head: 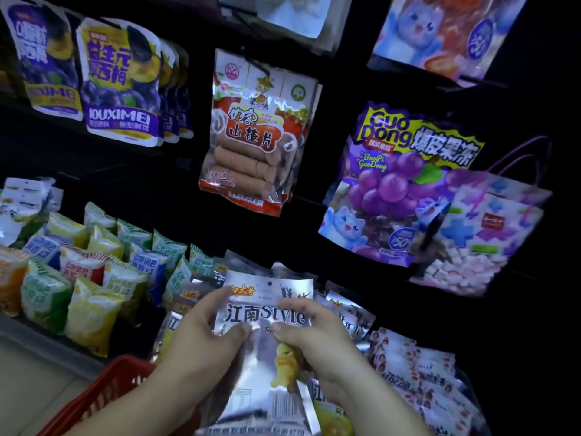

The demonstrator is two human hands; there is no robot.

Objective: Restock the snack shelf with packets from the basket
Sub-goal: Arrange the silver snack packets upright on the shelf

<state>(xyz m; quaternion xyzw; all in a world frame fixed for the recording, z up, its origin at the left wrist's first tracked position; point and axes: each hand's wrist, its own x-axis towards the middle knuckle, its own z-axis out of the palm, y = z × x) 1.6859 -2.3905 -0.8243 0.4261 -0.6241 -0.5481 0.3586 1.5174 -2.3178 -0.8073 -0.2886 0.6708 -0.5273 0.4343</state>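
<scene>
I hold a silver packet (pixel 267 309) up with both hands, my left hand (pixel 204 328) and right hand (pixel 317 338) pinching its sides. I think it goes next into the row of same packets (pixel 349 313) just behind my hands on the dark shelf (pixel 50 341), standing up. The red basket (pixel 103 391) sits under my left arm, and hanging bags (pixel 248 136) are above my hands.

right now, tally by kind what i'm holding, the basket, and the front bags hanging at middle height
silver packet, held: 1
red basket: 1
hawthorn slice bag: 1
grape jelly bag: 1
marshmallow bag: 1
total: 5
</scene>
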